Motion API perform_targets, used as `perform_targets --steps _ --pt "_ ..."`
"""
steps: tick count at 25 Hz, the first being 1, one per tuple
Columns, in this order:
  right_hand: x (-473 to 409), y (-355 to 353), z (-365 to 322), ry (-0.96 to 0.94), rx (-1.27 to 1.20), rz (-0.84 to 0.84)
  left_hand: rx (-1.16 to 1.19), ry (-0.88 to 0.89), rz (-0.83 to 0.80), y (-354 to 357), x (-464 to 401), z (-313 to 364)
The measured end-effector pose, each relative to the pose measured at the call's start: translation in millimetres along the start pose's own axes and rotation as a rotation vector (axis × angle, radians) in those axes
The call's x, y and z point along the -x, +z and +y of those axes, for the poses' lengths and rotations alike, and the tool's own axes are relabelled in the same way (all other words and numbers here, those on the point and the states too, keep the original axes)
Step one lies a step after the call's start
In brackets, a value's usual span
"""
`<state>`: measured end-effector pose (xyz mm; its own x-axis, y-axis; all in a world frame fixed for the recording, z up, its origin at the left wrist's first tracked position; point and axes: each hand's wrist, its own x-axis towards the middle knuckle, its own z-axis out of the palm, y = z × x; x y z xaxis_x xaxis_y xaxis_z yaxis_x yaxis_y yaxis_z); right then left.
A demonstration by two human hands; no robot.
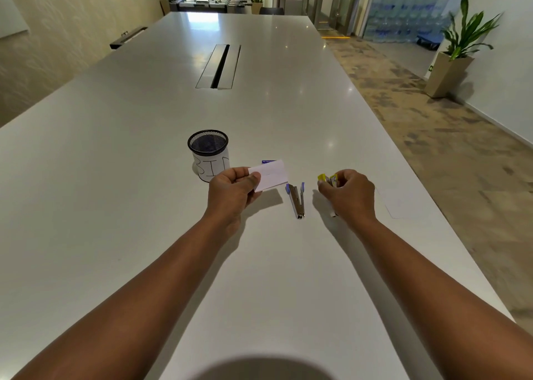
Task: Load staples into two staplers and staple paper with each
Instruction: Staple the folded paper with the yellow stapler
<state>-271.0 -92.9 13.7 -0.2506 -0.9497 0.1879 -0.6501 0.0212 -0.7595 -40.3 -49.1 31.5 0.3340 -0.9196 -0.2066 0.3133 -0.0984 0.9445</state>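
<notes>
My left hand [233, 190] pinches a small folded white paper [271, 175] just above the table. A blue stapler [297, 199] lies between my hands with its top swung open and the metal tray showing. My right hand [347, 193] is closed over a yellow stapler [327, 180] resting on the table; only its yellow tip and a bit of metal show. A small blue staple box [268, 162] peeks out behind the paper.
A black mesh cup [208, 154] with a white label stands left of the paper. A faint white sheet [396, 203] lies right of my right hand. The table [144, 177] has a cable slot [220, 66] farther back; its right edge drops to the floor.
</notes>
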Motion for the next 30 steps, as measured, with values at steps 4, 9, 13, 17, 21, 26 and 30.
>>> perform_targets --steps 4,9,13,17,21,26,30 --pt "-10.8 8.7 3.7 -0.055 0.248 -0.027 -0.014 -0.008 -0.011 0.5 1.3 -1.0" --pt "-13.1 14.0 9.1 -0.031 0.343 -0.072 -0.021 -0.011 -0.021 -0.9 3.7 2.3" --pt "-12.5 10.6 10.4 -0.016 0.381 -0.135 -0.029 -0.009 -0.03 -1.1 7.0 4.8" --pt "1.7 2.3 -13.5 -0.233 0.297 -0.027 -0.025 0.014 -0.035 -0.7 9.6 8.3" --pt "39.4 5.6 -46.6 -0.765 0.091 -0.076 -0.024 0.064 -0.016 2.3 14.6 16.3" --pt "56.6 14.1 -58.4 -0.858 0.119 0.015 -0.077 0.139 -0.01 6.4 26.5 25.6" --pt "62.3 16.1 -71.0 -0.456 -0.181 -0.059 -0.084 0.257 -0.172 6.7 37.0 28.0"
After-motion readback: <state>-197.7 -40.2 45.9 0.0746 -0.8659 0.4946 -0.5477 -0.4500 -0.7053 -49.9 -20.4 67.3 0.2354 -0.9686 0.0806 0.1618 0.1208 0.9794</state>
